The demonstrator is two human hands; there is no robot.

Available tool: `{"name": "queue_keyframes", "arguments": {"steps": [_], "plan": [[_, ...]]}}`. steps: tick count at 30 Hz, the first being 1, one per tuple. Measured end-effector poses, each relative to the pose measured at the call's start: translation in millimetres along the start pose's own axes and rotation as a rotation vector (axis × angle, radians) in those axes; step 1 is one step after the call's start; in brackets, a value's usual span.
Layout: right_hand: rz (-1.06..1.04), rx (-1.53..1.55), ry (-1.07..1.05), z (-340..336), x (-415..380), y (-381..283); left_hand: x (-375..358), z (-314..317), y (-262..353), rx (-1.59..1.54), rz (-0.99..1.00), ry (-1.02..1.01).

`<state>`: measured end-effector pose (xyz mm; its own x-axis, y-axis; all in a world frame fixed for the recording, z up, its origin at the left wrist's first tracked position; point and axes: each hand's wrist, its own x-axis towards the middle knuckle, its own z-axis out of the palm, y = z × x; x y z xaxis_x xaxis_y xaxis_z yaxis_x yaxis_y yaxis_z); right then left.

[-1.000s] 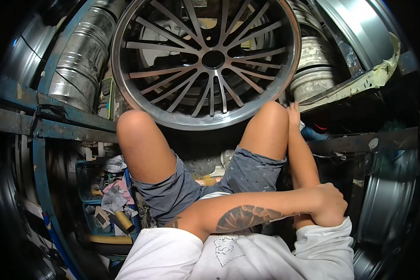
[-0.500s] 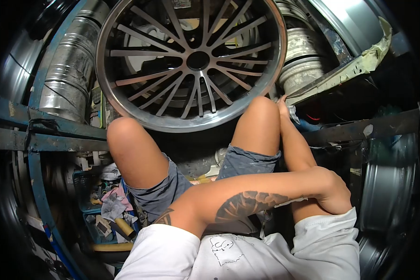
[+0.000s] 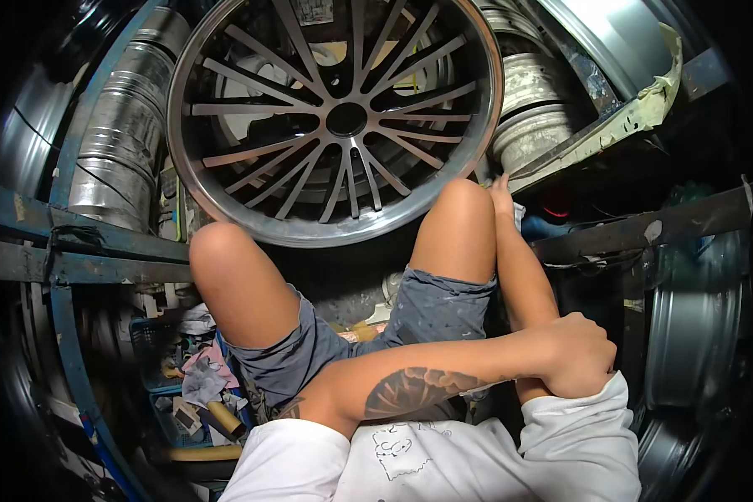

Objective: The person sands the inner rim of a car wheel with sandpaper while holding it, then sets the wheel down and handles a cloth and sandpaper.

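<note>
A large multi-spoke alloy wheel (image 3: 335,121) stands upright in front of my raised knees. My right arm runs forward past my right knee. My right hand (image 3: 502,186) touches the wheel's lower right rim, mostly hidden behind the knee, so its grip is unclear. My tattooed left arm crosses my body, and my left hand (image 3: 581,356) is wrapped around my right arm near the elbow.
A blue metal rack (image 3: 75,251) holding bare rims (image 3: 121,142) stands to the left. More rims (image 3: 531,113) and a taped bar (image 3: 636,113) are at the upper right. A blue crate (image 3: 188,376) of rags and rolls sits at the lower left. Another rim (image 3: 694,326) stands on the right.
The view has drifted, so the wheel sits further left and higher in frame. My left hand shifted slightly on my right arm. My right hand stays at the rim.
</note>
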<state>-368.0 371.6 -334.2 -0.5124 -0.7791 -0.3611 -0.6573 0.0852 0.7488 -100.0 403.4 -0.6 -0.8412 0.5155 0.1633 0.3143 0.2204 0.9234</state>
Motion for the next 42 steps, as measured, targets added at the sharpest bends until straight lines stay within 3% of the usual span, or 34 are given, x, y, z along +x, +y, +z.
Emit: {"name": "queue_keyframes", "arguments": {"steps": [4,7,13,18,22,27,33,34,37,42], "plan": [[0.079,0.255,0.065,-22.5,-18.6,9.8,3.4,10.2,-1.3,0.026,-0.02,-0.045],[0.12,0.268,0.159,-18.2,-19.7,6.2,9.0,17.3,-4.8,0.03,-0.011,-0.073],[0.082,0.233,0.135,-9.8,-15.6,3.1,12.3,10.1,-2.3,0.067,-0.038,-0.093],[-0.078,-0.096,-0.027,-3.2,-3.9,-3.9,25.8,-2.0,-0.6,0.119,-0.055,-0.17],[-0.172,-0.314,-0.073,-4.1,1.3,4.1,35.1,-21.5,10.3,0.087,-0.06,-0.397],[-0.137,-0.383,-0.085,9.5,9.1,-4.2,33.5,-17.4,9.9,0.086,-0.096,-0.324],[-0.027,-0.003,-0.04,-21.7,-13.6,1.3,17.2,-3.9,4.2,0.048,-0.069,-0.17],[0.049,-0.025,0.051,-5.8,-6.7,-4.4,15.1,-2.0,3.8,0.032,-0.056,-0.152],[0.077,0.06,0.089,15.6,3.6,-8.2,16.3,4.0,2.3,0.049,-0.061,-0.162],[0.109,0.219,0.149,-5.0,-11.4,1.2,21.3,13.4,-4.1,0.059,-0.044,-0.214]]}}
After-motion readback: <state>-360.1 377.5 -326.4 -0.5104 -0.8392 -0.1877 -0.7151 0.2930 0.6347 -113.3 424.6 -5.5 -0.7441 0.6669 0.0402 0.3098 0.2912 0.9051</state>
